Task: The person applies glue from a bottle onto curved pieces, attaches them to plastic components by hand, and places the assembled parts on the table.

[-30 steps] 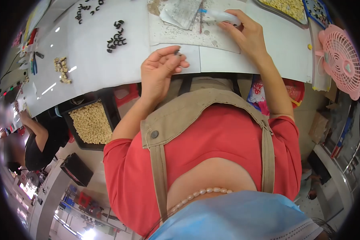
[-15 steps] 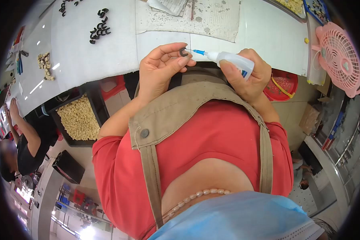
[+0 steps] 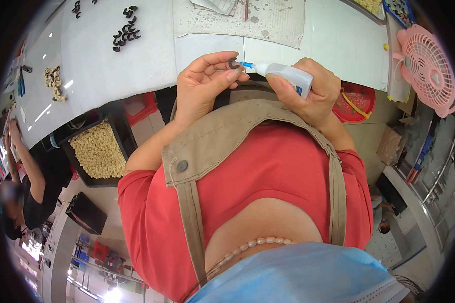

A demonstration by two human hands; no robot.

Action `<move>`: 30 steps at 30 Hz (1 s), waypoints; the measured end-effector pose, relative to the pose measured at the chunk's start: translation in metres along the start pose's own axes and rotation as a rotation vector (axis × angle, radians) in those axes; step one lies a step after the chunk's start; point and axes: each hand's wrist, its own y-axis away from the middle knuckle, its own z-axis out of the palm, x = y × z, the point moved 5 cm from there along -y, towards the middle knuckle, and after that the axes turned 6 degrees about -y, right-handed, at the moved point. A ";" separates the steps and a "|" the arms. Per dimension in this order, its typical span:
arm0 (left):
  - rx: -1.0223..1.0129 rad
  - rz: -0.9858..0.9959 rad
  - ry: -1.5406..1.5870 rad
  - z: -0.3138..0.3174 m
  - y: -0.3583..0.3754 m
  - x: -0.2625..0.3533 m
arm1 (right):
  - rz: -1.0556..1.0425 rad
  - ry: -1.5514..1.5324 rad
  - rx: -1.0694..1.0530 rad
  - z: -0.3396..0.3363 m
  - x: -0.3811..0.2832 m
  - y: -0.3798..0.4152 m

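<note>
My left hand (image 3: 206, 83) pinches a small dark C-shaped piece (image 3: 232, 63) between thumb and fingertips, just over the front edge of the white table. In my right hand (image 3: 311, 88) is a translucent white squeeze bottle (image 3: 290, 76), tipped on its side and pointing left. Its blue needle tip (image 3: 246, 64) reaches right up to the opening of the dark piece; whether it touches cannot be made out. More dark curved pieces (image 3: 126, 34) lie in a loose cluster on the table, beyond my left hand.
A stained cardboard sheet (image 3: 268, 25) with papers lies at the far middle. Small cream-and-dark pieces (image 3: 53, 83) sit at the left. Below the table stands a black bin (image 3: 98, 151) of pale bits. A pink fan (image 3: 429, 70) and red basin (image 3: 356, 103) are right. Another person (image 3: 33, 187) works at left.
My right hand has moved a little left with the bottle, bringing its blue tip closer to the dark piece. My left hand keeps its pinch, almost in the same place.
</note>
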 end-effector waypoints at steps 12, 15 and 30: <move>0.026 0.024 -0.050 0.004 0.000 -0.003 | -0.011 0.032 0.043 -0.012 0.004 0.007; 0.049 0.050 -0.095 0.005 0.000 -0.004 | -0.010 -0.004 0.020 -0.015 0.001 0.006; 0.035 0.070 -0.070 0.006 0.000 -0.007 | -0.001 -0.006 0.015 -0.015 0.003 0.009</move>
